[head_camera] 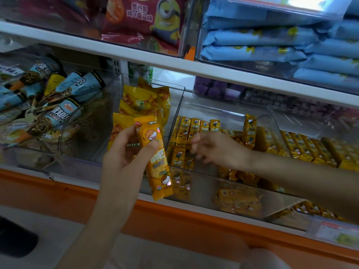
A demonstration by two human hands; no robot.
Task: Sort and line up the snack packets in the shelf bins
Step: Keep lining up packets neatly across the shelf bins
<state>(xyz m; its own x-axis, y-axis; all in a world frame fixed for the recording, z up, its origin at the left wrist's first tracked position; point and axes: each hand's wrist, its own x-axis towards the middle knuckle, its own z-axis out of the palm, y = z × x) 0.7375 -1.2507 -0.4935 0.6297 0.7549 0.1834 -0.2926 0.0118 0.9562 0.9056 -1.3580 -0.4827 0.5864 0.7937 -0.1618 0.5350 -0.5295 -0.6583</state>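
Left hand (124, 152) pinches a long orange snack packet (157, 167) between thumb and fingers, right in front of a clear bin (181, 94). Right hand (213, 150) is blurry, with its fingers loosely curled over the small yellow packets (195, 127). Can't tell if it's got one.

Left grip (126, 154), holding an orange packet (158, 166), has upright yellow packets (143, 101) stacked right ahead, and the only free strip is to its right, along the clear divider wall (177, 113). Right grip (213, 150) is over tightly packed small yellow packets (194, 129) covering the bin floor, with a lower gap just beyond it beside one tall-standing packet (250, 131). Shelf board (233, 78) caps headroom above both grips; cone packets (58, 105) fill the bin left of the left grip.
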